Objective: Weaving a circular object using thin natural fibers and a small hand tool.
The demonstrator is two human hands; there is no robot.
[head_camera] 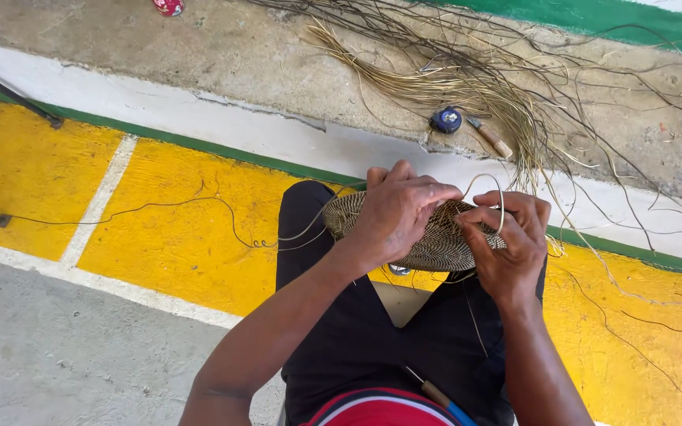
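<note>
The left hand point(396, 209) lies clenched over the top of a small round woven basket point(436, 241), fingers curled across its rim to pin it, while the right hand point(511, 241) grips the basket's near edge and pinches a thin pale fibre strand point(492, 183) that loops up above the knuckles. The basket rests on the person's lap, over dark trousers point(357, 331), roughly midway between the knees. Just below the basket, near the waist, a tool with a wooden and blue handle point(440, 394) lies across the lap. Beyond the basket, on the concrete step, sits a loose bundle of straw-coloured and dark fibres point(475, 79), with a small blue round object point(446, 120) and a wooden-handled knife point(489, 136) beside it. Left of the basket a long dark strand point(199, 201) trails over the yellow painted floor point(183, 229). The working loop looks slack and could kink or snap if pulled hard; the trailing strand might snag underfoot and drag the weave out of line.
</note>
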